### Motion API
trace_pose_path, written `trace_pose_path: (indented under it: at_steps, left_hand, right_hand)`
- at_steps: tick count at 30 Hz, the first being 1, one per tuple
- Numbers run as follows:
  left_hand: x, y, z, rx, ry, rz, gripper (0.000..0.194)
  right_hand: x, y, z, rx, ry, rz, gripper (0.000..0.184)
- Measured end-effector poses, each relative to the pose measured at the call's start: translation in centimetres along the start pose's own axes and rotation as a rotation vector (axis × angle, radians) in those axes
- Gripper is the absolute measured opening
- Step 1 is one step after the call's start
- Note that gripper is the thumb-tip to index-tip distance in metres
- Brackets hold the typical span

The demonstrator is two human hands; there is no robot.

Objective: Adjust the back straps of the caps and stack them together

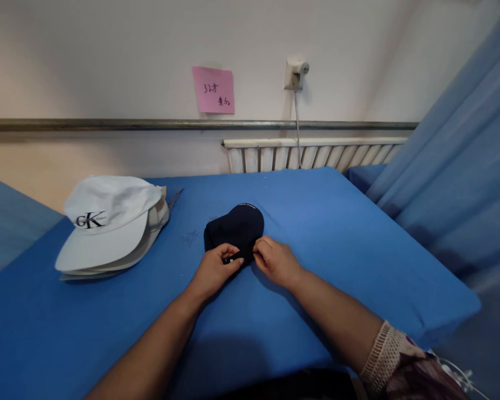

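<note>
A black cap (235,225) lies on the blue-covered table (316,222), its rounded end with small white lettering pointing away from me. My left hand (217,268) is at its near left edge, thumb and fingers closed on the fabric around a small whitish spot. At the near right edge, my right hand (277,261) pinches the cap between thumb and curled fingers. The fingertips of both hands are partly hidden by the cap and the knuckles.
Several stacked caps, the top one a white cap (112,205) with black letters, sit at the left. Behind the table are a radiator (270,158), a metal rail (150,125), a pink note (214,90) and a plugged socket (295,75). A blue curtain (454,139) hangs at the right.
</note>
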State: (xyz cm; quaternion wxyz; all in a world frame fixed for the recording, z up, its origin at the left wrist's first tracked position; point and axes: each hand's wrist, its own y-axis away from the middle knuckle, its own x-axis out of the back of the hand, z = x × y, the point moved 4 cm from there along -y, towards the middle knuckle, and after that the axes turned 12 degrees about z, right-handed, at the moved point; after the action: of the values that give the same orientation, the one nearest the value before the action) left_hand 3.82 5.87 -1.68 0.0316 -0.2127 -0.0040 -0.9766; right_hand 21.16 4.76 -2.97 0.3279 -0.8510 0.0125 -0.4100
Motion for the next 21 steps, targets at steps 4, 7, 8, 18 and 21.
trace_pose_path:
  at_steps: [4, 7, 8, 18, 21]
  left_hand:
    - [0.5, 0.3, 0.5, -0.117, -0.128, 0.139, 0.016]
    - [0.7, 0.5, 0.7, -0.14, -0.138, 0.161, 0.014]
    - [0.8, 0.5, 0.7, -0.14, -0.129, 0.152, 0.014]
    - [0.8, 1.3, 2.1, -0.267, -0.167, -0.084, 0.019]
    - [1.0, 1.5, 2.2, -0.303, -0.285, -0.083, 0.013]
  right_hand:
    - [0.6, 0.0, -1.0, 0.077, 0.083, 0.031, 0.015]
    - [0.9, 0.2, -1.6, 0.113, 0.046, 0.003, 0.017]
    - [0.9, 0.2, -1.7, 0.113, 0.016, -0.018, 0.017]
    - [-0.1, 0.5, -0.3, -0.016, -0.048, -0.012, 0.018]
    - [0.0, 0.5, -0.1, -0.048, -0.074, 0.024, 0.018]
